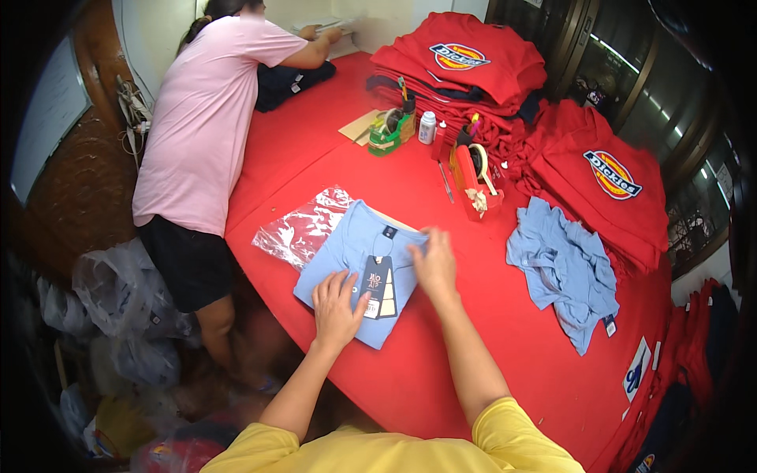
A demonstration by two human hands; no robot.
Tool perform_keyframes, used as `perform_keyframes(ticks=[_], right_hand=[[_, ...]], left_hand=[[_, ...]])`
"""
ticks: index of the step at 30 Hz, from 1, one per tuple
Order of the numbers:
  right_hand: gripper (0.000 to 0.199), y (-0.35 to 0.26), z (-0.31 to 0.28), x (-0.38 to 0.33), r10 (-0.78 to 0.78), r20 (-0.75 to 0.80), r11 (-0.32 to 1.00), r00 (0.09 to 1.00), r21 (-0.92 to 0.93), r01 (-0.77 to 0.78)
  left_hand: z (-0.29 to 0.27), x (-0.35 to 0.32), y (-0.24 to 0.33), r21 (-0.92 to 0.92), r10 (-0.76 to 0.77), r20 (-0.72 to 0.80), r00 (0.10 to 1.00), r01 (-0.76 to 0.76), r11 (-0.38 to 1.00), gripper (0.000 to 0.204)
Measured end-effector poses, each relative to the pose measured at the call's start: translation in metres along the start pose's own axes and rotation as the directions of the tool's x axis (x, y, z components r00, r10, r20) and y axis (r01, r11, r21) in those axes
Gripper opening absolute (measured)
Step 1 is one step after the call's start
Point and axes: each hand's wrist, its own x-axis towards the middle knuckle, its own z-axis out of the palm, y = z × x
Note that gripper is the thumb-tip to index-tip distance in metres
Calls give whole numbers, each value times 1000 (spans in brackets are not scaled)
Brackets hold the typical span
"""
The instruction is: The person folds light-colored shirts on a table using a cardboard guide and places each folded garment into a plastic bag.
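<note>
A light blue shirt (331, 251) lies folded into a neat rectangle on the red-covered table, collar pointing away from me. A pale strip shows behind its collar. Dark and cream hang tags (378, 288) rest on its front, joined by a thin loop. My left hand (337, 309) presses on the lower part of the shirt, fingers spread beside the tags. At the shirt's upper right corner, my right hand (435, 264) touches the edge with thumb and forefinger apart; slight blur softens its fingertips. Partly under the shirt's left side is a clear plastic bag (303, 229).
Right of me lies a crumpled light blue garment (561, 264). Red shirts are stacked at the back (473, 51) and right (603, 165). Green (388, 134) and red (475, 185) tape dispensers stand beyond my hands, near a white bottle (426, 128). A person in pink (197, 134) leans over the table's far left.
</note>
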Motion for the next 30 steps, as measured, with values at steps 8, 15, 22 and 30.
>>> perform_keyframes(ticks=[8,15,22,30], right_hand=[[37,-13,35,-14,65,417,975,907,169,-147],[35,-24,25,-3,183,455,466,871,741,-485],[29,12,-35,-43,121,232,867,965,449,-216],[16,175,-167,-162,67,-292,980,954,-159,-117]], left_hand=[[19,3,-16,-200,-139,23,990,141,970,38],[-7,29,-37,-735,-321,312,894,441,514,60],[-26,4,-15,-380,-207,-63,976,168,910,46],[-2,-87,96,-257,175,7,984,-168,952,26]])
